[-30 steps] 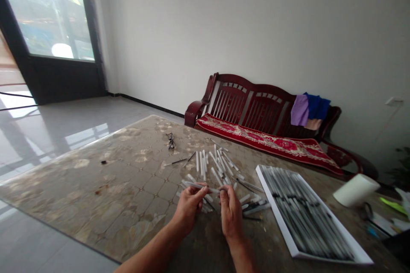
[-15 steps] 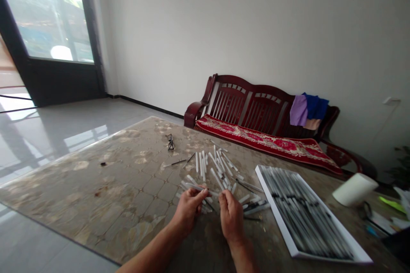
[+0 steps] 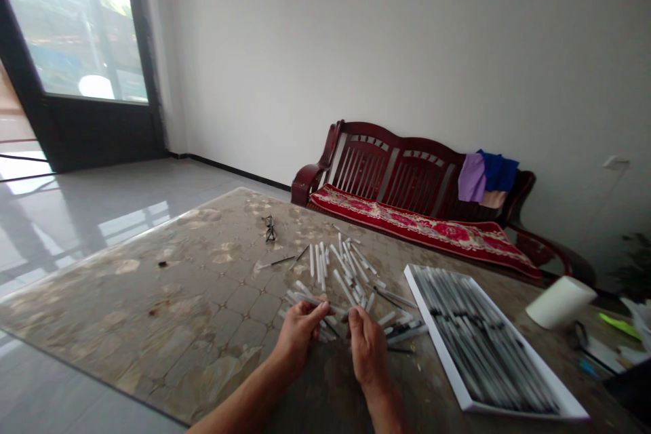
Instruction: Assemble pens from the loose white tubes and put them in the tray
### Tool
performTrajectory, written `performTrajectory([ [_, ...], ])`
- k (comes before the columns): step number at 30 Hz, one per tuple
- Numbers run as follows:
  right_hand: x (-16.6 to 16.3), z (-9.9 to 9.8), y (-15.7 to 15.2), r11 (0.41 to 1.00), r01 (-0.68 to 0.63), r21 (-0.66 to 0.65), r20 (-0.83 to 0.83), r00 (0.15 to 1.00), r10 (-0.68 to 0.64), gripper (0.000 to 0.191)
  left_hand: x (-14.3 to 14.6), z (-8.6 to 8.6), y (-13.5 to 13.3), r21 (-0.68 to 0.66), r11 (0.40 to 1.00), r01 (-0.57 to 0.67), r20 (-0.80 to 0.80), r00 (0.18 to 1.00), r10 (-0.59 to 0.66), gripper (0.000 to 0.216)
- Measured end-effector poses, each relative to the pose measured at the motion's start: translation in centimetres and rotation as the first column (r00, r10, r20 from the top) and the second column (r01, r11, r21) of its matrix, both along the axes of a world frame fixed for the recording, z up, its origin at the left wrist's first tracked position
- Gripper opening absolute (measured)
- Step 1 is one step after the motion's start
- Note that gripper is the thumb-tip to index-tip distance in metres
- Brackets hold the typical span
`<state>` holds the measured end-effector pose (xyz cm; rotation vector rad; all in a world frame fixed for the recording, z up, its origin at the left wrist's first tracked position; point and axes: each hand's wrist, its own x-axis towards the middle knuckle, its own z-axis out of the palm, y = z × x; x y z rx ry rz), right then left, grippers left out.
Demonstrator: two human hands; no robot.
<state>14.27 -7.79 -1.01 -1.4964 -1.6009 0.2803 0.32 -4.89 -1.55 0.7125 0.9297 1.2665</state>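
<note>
My left hand [image 3: 299, 332] is closed, thumb and finger pinching a whitish translucent pen barrel [image 3: 309, 299] that points to the upper left. Beside it, my right hand [image 3: 368, 347] is closed too, with a small dark-tipped piece [image 3: 345, 317] at its fingertips; its kind is too blurred to tell. A narrow gap separates the two hands. Loose white pen parts [image 3: 318, 264] lie scattered on the table just beyond them. Thin dark rods that look like pen refills [image 3: 283, 260] lie among and beside these parts.
A white shallow box [image 3: 440, 352] full of pens stands to the right. Past it are a white roll [image 3: 559, 302] and clutter. Dark-framed glasses [image 3: 270, 228] lie farther back on the patterned table [image 3: 203, 298]. A red wooden bench [image 3: 373, 163] stands behind.
The right hand has drawn slightly away from the left, and a dark tip now shows at its fingers. The left hand has hardly moved. The view has shifted a little.
</note>
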Motion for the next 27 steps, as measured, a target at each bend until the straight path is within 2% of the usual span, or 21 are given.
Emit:
performTrajectory([
  [3,-0.1,-0.1,0.0,1.0,-0.025,0.012,0.0,1.0,0.025,0.042,0.0,0.0,0.0,0.002,1.0,0.01,-0.011,1.0,-0.01,0.051],
  [7,-0.2,-0.5,0.3,0.999,0.012,-0.031,-0.068,0.998,-0.014,0.052,0.0,0.4,-0.3,-0.003,1.0,0.0,-0.018,1.0,0.0,0.052],
  [12,-0.3,-0.5,0.3,0.997,-0.06,-0.045,-0.09,0.994,0.055,0.045,0.0,0.6,-0.5,0.007,1.0,0.012,-0.037,0.999,-0.012,0.048],
  [17,-0.3,-0.7,0.9,0.996,0.017,-0.088,-0.173,0.984,-0.032,0.057,0.3,0.2,-0.2,0.061,0.997,0.056,-0.132,0.99,-0.047,0.046],
  [19,0.1,-0.3,1.1,0.994,0.077,-0.076,-0.116,0.99,-0.085,0.059,0.0,0.2,-0.2,0.064,0.99,0.126,-0.223,0.969,-0.109,0.044],
  [21,0.6,0.6,1.0,0.987,0.158,-0.031,0.024,0.987,-0.157,0.059,-0.7,0.6,-0.3,0.107,0.975,0.193,-0.384,0.913,-0.139,0.037],
  [22,0.8,1.3,0.8,0.981,0.192,-0.006,0.111,0.976,-0.19,0.059,-1.1,1.0,-0.5,0.155,0.966,0.209,-0.482,0.869,-0.111,0.032],
  [24,0.6,2.7,0.2,0.975,0.22,0.036,0.267,0.938,-0.222,0.057,-1.9,1.8,-0.8,0.316,0.936,0.152,-0.655,0.749,0.1,0.015],
  [25,0.4,3.5,-0.1,0.976,0.211,0.051,0.323,0.921,-0.216,0.056,-2.2,2.2,-1.0,0.375,0.911,0.169,-0.713,0.681,0.167,0.018],
  [27,-0.3,4.7,-0.5,0.986,0.156,0.062,0.378,0.91,-0.168,0.053,-2.7,2.8,-1.0,0.428,0.869,0.25,-0.788,0.573,0.223,0.019],
])
